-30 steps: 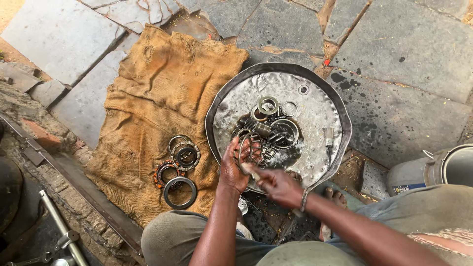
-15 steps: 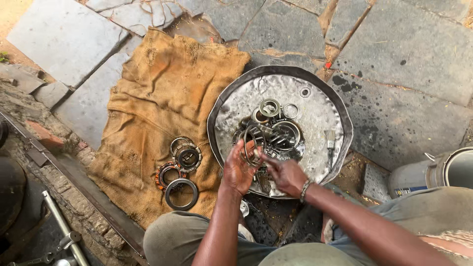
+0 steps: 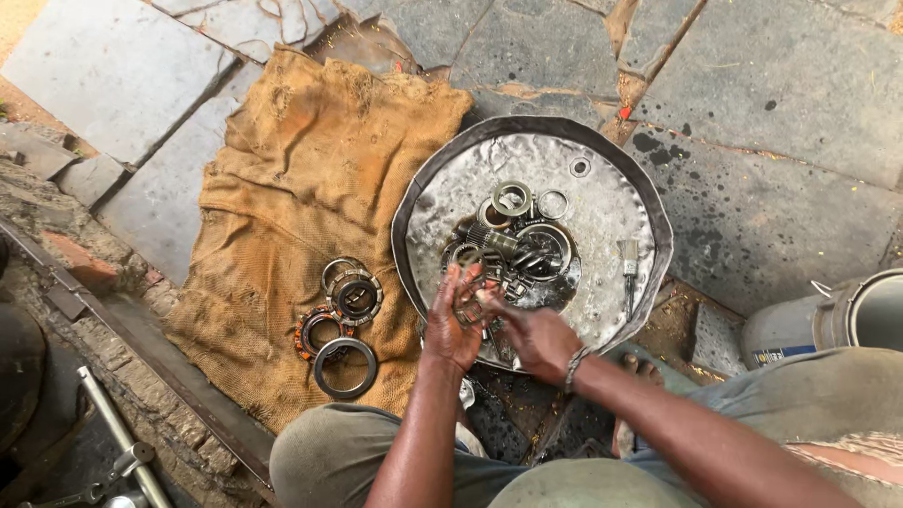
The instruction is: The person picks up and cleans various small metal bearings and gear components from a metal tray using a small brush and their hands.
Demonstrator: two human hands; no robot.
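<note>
My left hand holds a thin metal ring over the near edge of a round, dented metal pan. My right hand meets it from the right, fingertips on the same ring; whether it also grips a tool is hidden. In the pan's wet middle lies a pile of greasy parts: rings, a splined shaft, a gear. A small brush rests at the pan's right side.
A burlap sack is spread on the stone paving to the left, with several bearings and rings on it. A metal can stands at the right edge. Metal rods and a rail lie at the lower left. My knees fill the bottom.
Both hands have shifted slightly and turned the ring between them; the right hand moved up to it from lower down. The other parts stayed put.
</note>
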